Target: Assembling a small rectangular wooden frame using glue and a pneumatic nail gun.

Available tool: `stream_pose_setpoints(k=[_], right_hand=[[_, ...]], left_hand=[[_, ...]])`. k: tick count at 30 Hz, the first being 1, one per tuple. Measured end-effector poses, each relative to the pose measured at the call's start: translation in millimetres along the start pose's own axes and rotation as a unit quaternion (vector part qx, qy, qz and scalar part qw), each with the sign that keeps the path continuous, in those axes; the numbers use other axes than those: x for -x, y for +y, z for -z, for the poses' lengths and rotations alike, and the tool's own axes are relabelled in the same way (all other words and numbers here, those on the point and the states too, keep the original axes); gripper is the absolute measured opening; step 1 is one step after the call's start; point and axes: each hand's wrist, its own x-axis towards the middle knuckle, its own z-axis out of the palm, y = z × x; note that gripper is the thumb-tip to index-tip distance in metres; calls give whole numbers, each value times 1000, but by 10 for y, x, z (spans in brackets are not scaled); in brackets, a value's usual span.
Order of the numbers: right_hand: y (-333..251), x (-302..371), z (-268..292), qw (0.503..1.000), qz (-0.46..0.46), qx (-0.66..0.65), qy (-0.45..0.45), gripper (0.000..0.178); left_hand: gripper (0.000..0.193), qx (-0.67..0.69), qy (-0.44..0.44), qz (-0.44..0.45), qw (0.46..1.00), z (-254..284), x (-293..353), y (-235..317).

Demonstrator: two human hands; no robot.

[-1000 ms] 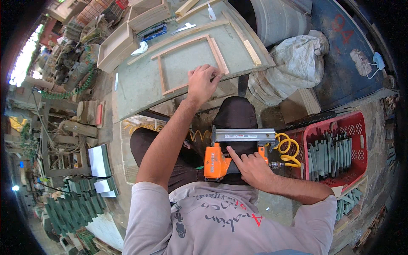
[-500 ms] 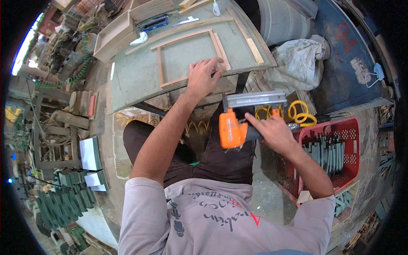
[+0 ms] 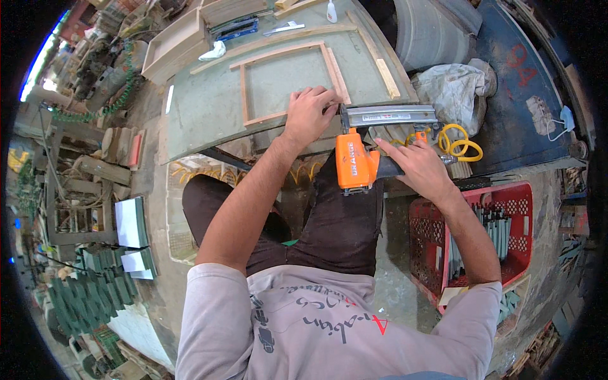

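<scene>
A thin rectangular wooden frame (image 3: 244, 95) lies on the grey-green tabletop, with a second strip doubled along its right side. My left hand (image 3: 310, 115) curls its fingers and thumb round the frame's near right corner, at the table's edge. In my right hand (image 3: 423, 166) is an orange nail gun (image 3: 356, 163), gripped by its dark handle. The gun's silver magazine points away from me, and its nose end is close to that corner beside my left fingertips. Whether the nose touches the wood, I cannot tell. A coiled yellow air hose (image 3: 465, 151) runs off the gun.
Wooden drawer boxes (image 3: 174, 47), a blue tool (image 3: 237, 30), a white bottle (image 3: 331, 11) and loose wood strips (image 3: 387, 78) are on the table (image 3: 196, 123). A red crate (image 3: 522, 209) of metal pieces stands at my right, and a whitish sack (image 3: 453, 88) lies beyond the table.
My right hand has raised the nail gun forward to the frame's corner. My left hand's fingers have closed in on that corner. The view has shifted slightly.
</scene>
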Motion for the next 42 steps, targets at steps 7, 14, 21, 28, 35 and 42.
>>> stream_pose_setpoints(k=[7, 14, 21, 28, 35, 42], right_hand=[[19, -7, -35, 1000, -3, 12, -18, 81], [14, -13, -18, 999, -16, 5, -51, 90], [44, 3, -72, 998, -17, 19, -58, 93], [-21, 32, -65, 1000, -10, 17, -2, 81], [-369, 375, 112, 999, 18, 8, -30, 69], [-962, 589, 75, 993, 47, -70, -76, 73]], left_hand=[[14, 10, 1, -1, 1000, -1, 5, -11], [15, 13, 1, -3, 1000, -7, 4, -22], [15, 12, -3, -7, 1000, -18, 1, -27], [16, 26, 2, -26, 999, 12, -4, -45], [22, 71, 13, -19, 997, -19, -23, -50], [43, 143, 55, 7, 988, 90, 20, -87]])
